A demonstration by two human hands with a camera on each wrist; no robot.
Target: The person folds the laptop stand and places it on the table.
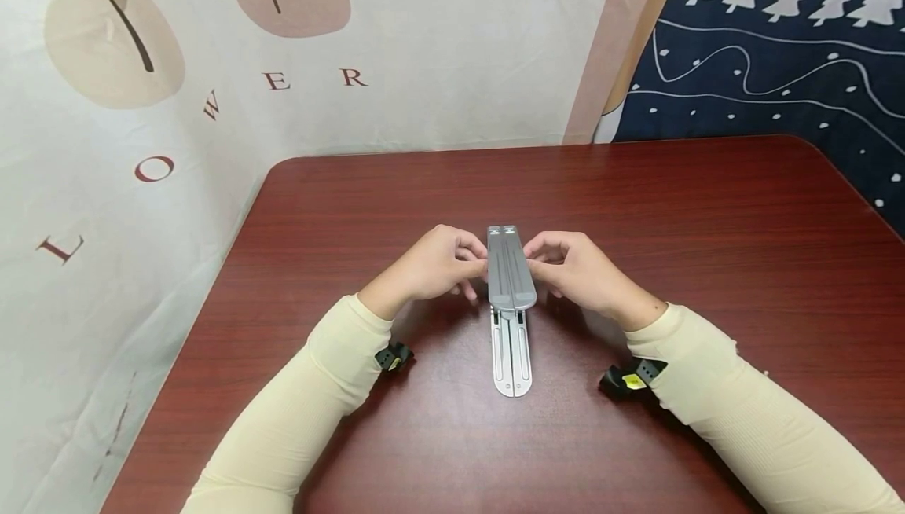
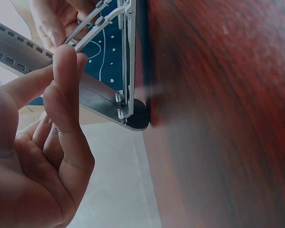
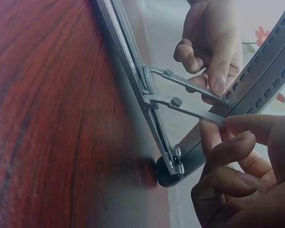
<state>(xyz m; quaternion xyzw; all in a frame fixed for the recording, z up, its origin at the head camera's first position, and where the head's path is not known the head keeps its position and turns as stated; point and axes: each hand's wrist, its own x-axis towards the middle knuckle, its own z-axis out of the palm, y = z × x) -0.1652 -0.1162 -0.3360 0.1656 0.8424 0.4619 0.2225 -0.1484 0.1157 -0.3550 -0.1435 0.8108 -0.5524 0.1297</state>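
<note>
A folding metal laptop stand stands in the middle of the table, its slotted upper arm tilted up from the flat silver base. My left hand pinches the stand's left side between thumb and fingers, near the end of a thin support strut. From the other side, my right hand pinches the right side, with thumb and index finger at the end of the other strut. Both struts rise from the base to the row of slots under the upper arm. In the right wrist view, the remaining fingers curl loosely below.
The reddish-brown wooden table has rounded far corners. A pale printed cloth hangs behind and along the left, and a dark blue cloth with white trees hangs at the right. Small black cameras sit on both wrists.
</note>
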